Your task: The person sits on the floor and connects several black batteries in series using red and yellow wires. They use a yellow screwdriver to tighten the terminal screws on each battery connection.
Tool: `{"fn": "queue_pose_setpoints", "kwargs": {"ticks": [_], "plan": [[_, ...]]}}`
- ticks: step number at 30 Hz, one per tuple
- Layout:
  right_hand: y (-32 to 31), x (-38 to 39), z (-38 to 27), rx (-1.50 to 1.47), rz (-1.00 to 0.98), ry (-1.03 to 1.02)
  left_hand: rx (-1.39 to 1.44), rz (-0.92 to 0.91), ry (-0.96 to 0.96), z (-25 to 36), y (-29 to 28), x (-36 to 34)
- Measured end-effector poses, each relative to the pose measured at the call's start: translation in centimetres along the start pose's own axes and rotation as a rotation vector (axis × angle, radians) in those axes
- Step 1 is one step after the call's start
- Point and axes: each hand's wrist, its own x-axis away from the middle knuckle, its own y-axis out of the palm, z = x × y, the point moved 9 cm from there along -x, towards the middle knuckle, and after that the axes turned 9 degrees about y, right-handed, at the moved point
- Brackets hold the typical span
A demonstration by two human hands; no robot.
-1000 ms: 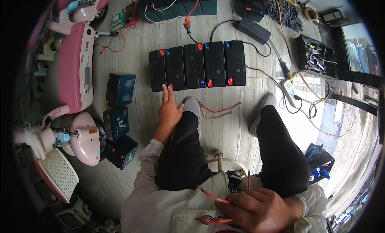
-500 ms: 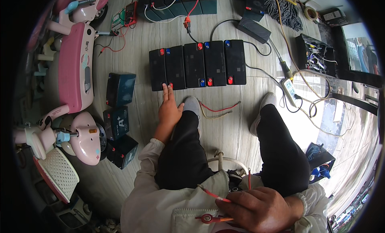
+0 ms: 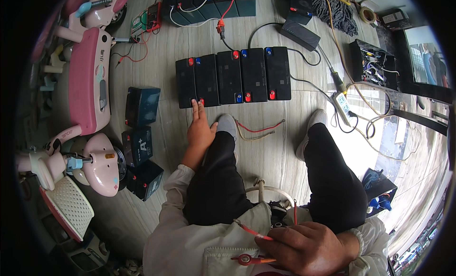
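Pale plank-patterned floor (image 3: 204, 38) spreads beneath everything. With its fingers stretched out, the open left hand (image 3: 202, 133) touches the near end of the leftmost pair among five black batteries (image 3: 230, 76), lined up side by side around the floor's middle. Above the lap, the right hand (image 3: 304, 247) is closed on short red leads (image 3: 249, 230). Loose red and tan wires (image 3: 261, 130) lie between the shoes (image 3: 226, 122). Toward the floor's left edge, three dark batteries (image 3: 143, 106) sit beside a pink scooter (image 3: 90, 81); toward its far edge, wired green batteries (image 3: 209, 10); toward its right edge, a white power strip (image 3: 342, 104).
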Motion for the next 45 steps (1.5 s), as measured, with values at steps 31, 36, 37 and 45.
{"fn": "queue_pose_setpoints", "kwargs": {"ticks": [31, 36, 37, 45], "plan": [[0.18, -0.18, 0.03, -0.001, -0.012, 0.003, 0.011, 0.016, 0.019, 0.11, -0.06, 0.00], [0.25, -0.06, -0.12, 0.002, -0.010, -0.004, 0.009, 0.021, 0.018, 0.13, -0.29, 0.01], [0.25, -0.13, -0.04, 0.002, -0.012, -0.002, 0.012, 0.020, 0.019, 0.10, -0.18, 0.01], [0.16, -0.14, -0.02, -0.001, -0.005, -0.006, 0.021, 0.018, 0.018, 0.19, -0.15, -0.06]]}}
